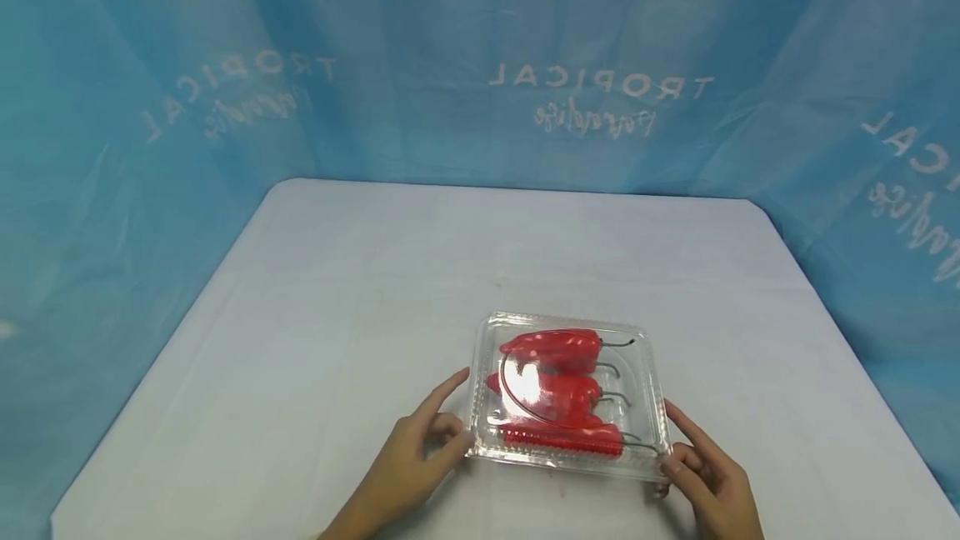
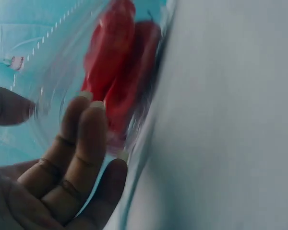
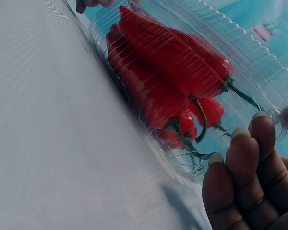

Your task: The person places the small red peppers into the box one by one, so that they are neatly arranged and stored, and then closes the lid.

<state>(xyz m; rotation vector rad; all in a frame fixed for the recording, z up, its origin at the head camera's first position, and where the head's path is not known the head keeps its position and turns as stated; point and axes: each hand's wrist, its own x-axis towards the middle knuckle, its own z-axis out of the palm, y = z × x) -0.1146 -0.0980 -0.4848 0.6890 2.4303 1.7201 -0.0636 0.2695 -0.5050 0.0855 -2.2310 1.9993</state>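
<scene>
A clear plastic clamshell container (image 1: 639, 375) lies near the front of the white table, its ridged sides and lid rim catching the light. Inside it are several red peppers (image 1: 558, 397) with thin green stems pointing right. My left hand (image 1: 408, 452) holds the container's left side, thumb at the near corner and index finger stretched along the edge. At the near right corner, my right hand (image 1: 716, 482) grips with the thumb on the rim. In the right wrist view, its other fingers (image 3: 242, 155) are bent against the container's side, below the pepper stems (image 3: 242, 96).
The white tabletop (image 1: 360, 273) extends behind and to both sides of the container. Blue curtains (image 1: 450, 132) with mirrored white lettering hang around the table's back and sides.
</scene>
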